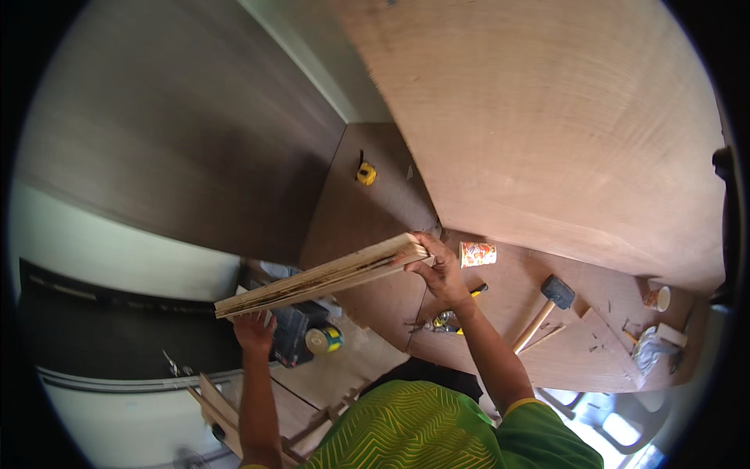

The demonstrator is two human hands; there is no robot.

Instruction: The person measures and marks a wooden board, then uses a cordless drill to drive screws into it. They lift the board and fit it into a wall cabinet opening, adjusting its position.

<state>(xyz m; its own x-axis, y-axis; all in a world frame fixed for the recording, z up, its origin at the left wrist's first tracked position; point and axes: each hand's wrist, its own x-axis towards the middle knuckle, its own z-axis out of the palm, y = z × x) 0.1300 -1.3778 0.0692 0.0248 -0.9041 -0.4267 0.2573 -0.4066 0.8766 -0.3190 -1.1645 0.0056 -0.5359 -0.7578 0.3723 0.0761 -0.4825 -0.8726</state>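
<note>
A long, narrow length of plywood (328,275), its layered edges showing and looking like several strips stacked together, is held up at a slant in front of me. My right hand (440,270) grips its raised right end, the thumb below and fingers over the end. At the lower left end, my left hand (254,331) holds it from beneath, with its fingertips partly hidden by the wood. Just below the right hand, a yellow-and-black hand tool (471,295) lies on the wooden worktop (500,336), partly covered by my forearm.
A rubber mallet (556,292), a patterned paper cup (478,254) and another cup (657,298) are on the worktop. Farther back sits a yellow tape measure (366,173). A large plywood panel (547,117) rises at the right; a dark panel (180,125) stands left. A round tin (323,339) is low left.
</note>
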